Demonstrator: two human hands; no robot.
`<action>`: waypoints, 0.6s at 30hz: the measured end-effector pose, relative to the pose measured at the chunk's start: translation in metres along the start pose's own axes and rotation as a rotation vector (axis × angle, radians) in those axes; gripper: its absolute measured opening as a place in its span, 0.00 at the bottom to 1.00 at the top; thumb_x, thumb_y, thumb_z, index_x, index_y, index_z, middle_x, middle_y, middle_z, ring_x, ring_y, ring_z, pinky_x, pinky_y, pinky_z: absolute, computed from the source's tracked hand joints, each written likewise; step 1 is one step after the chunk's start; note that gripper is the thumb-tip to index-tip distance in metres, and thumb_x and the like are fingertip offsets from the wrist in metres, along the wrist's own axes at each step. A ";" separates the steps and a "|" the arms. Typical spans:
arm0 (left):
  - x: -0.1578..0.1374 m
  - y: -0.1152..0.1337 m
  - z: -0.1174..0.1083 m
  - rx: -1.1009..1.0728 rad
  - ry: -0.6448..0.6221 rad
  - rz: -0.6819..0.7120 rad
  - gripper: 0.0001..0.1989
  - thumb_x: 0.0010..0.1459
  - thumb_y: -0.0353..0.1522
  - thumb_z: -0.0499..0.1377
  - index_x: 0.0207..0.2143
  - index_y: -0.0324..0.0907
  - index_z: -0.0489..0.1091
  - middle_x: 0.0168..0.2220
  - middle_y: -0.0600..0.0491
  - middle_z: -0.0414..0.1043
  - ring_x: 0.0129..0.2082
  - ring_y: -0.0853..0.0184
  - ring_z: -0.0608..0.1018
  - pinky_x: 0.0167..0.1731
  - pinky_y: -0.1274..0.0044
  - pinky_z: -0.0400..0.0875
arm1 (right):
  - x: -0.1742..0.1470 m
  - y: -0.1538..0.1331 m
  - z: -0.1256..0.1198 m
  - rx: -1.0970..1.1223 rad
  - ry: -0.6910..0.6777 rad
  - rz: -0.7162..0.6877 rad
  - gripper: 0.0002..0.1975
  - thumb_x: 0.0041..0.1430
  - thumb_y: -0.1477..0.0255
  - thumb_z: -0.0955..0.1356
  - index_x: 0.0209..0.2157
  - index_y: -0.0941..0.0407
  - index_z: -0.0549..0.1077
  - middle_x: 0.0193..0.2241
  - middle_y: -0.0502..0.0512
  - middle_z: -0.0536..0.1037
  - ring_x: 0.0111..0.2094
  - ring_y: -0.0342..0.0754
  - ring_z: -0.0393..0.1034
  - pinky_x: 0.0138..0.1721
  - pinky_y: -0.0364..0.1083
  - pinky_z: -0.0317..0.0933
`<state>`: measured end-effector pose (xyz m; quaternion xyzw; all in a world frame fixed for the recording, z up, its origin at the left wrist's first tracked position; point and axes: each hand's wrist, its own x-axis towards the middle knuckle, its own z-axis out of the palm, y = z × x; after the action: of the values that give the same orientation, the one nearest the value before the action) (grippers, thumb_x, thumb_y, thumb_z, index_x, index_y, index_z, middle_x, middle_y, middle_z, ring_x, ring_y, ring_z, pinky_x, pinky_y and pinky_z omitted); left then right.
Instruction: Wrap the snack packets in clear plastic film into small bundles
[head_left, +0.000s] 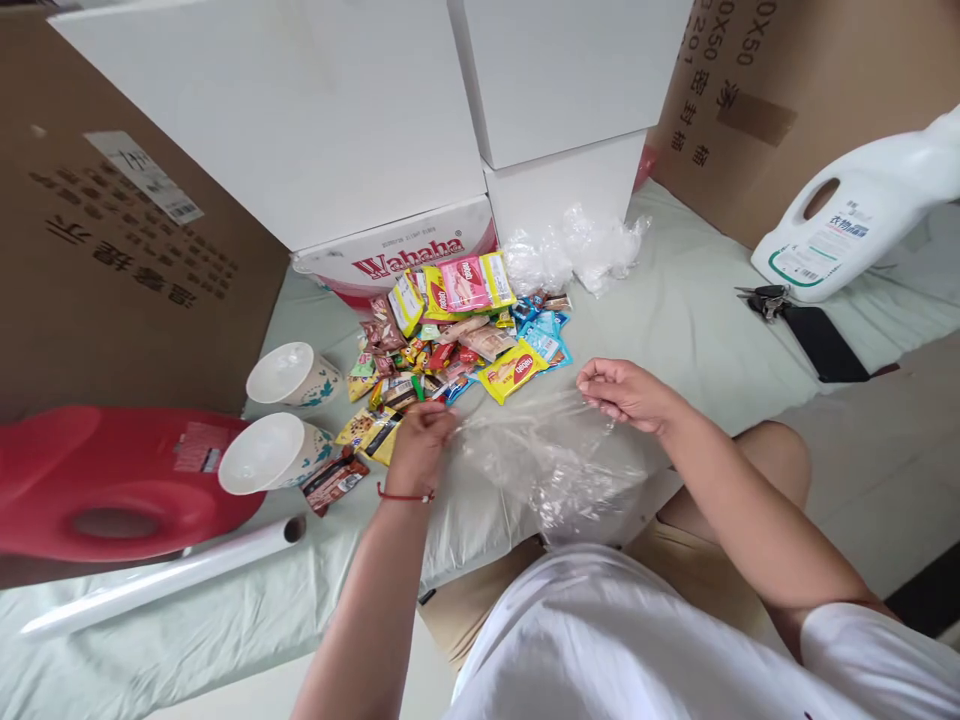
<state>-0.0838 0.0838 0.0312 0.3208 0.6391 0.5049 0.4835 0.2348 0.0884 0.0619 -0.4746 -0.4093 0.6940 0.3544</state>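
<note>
A clear plastic bag (pixel 551 465) is stretched between my two hands, in front of my lap. My left hand (pixel 422 437) is closed on its left edge, with fingers pinched together. On the other side, my right hand (pixel 624 393) pinches the right end of the bag's edge. Just beyond the bag lies a heap of wrapped snacks, with a yellow snack packet (pixel 514 371) nearest to it. Left of my left hand are another yellow packet (pixel 367 428) and a brown snack packet (pixel 334 480).
Two paper bowls (pixel 262 455) and a red jug (pixel 112 490) stand at the left, near a roll of plastic film (pixel 172 578). Crumpled clear plastic (pixel 577 250) lies behind. At right are a white detergent bottle (pixel 847 220), keys (pixel 765 300) and a black phone (pixel 825 343). Boxes (pixel 300 110) wall the back.
</note>
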 end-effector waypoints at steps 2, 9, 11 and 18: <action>-0.007 -0.003 0.005 0.005 0.365 0.288 0.10 0.51 0.26 0.68 0.31 0.42 0.69 0.29 0.58 0.69 0.28 0.71 0.70 0.30 0.81 0.65 | 0.013 0.012 0.009 0.032 0.074 -0.026 0.20 0.44 0.62 0.79 0.31 0.55 0.70 0.18 0.41 0.70 0.13 0.34 0.53 0.12 0.36 0.41; -0.060 -0.031 0.041 0.118 0.155 0.213 0.16 0.62 0.46 0.65 0.38 0.44 0.68 0.31 0.56 0.70 0.29 0.68 0.75 0.28 0.78 0.64 | 0.034 0.032 0.016 0.110 0.203 -0.062 0.19 0.42 0.63 0.79 0.31 0.55 0.70 0.18 0.42 0.70 0.14 0.35 0.53 0.14 0.37 0.41; -0.062 -0.042 0.060 0.093 0.015 -0.025 0.21 0.60 0.52 0.64 0.36 0.44 0.67 0.30 0.55 0.71 0.27 0.66 0.76 0.24 0.77 0.63 | 0.036 0.034 0.018 0.151 0.228 -0.063 0.20 0.41 0.63 0.79 0.31 0.55 0.70 0.18 0.42 0.69 0.14 0.34 0.53 0.14 0.36 0.41; -0.057 -0.041 0.128 -0.135 -0.183 -0.310 0.31 0.46 0.53 0.72 0.38 0.41 0.66 0.32 0.54 0.76 0.17 0.79 0.62 0.17 0.80 0.48 | 0.020 0.037 0.033 0.455 0.215 -0.048 0.26 0.37 0.63 0.83 0.33 0.56 0.70 0.20 0.41 0.68 0.16 0.31 0.49 0.14 0.32 0.40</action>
<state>0.0590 0.0635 0.0056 0.2299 0.5989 0.4350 0.6318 0.1939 0.0834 0.0279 -0.4440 -0.2136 0.7051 0.5100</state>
